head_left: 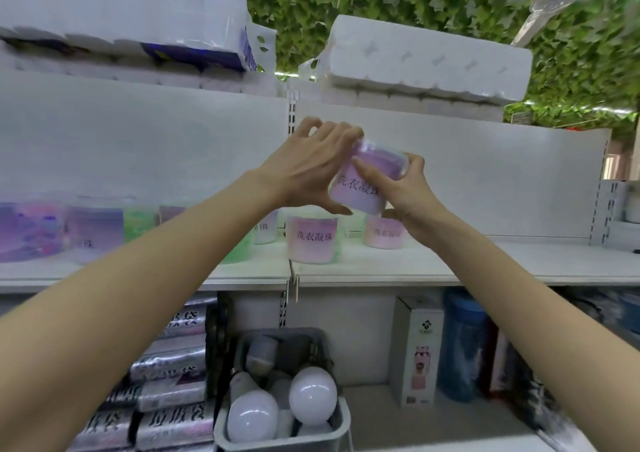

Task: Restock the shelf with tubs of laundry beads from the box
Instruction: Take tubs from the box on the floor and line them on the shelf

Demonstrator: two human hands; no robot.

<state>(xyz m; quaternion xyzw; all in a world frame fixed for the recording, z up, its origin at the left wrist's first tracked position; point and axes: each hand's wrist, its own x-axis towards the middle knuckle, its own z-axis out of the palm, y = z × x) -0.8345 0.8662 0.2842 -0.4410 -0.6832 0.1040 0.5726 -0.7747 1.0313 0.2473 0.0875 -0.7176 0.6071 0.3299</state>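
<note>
- While the left hand (311, 171) has its grip curled over the lid end of a tilted purple tub of laundry beads (362, 193), the right hand (414, 191) clamps its grip on the other side.
- The held tub hangs just above the shelf (485, 264), over two standing tubs (313, 240).
- A bin of light bulbs (242, 446) sits below.

lilac-to-pink tub (360, 188) with black lettering; white shelf (450, 261).
</note>
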